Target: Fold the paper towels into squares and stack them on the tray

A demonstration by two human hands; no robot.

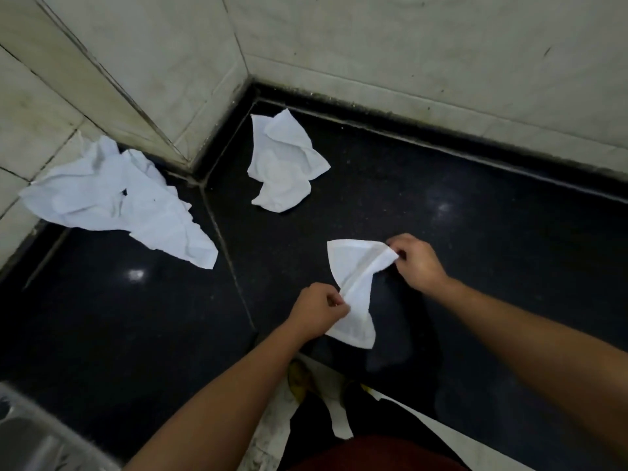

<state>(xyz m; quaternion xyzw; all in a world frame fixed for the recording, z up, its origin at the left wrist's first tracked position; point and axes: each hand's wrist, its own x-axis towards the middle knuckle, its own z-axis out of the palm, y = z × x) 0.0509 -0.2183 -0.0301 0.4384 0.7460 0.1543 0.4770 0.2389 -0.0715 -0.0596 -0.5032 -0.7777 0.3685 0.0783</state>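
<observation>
A white paper towel (353, 287) hangs stretched between my two hands above the black countertop (475, 232), creased along the line between them. My left hand (319, 309) pinches its near end. My right hand (418, 260) pinches its far right corner. A crumpled paper towel (285, 161) lies on the counter near the back corner. A bigger heap of crumpled paper towels (119, 198) lies at the left, partly on the pale ledge. No tray can be made out for certain.
Pale tiled walls (407, 45) close the counter at the back and left. A grey, shiny object (37, 440) fills the bottom-left corner. The counter's front edge (401, 399) runs under my forearms, with my legs and feet below.
</observation>
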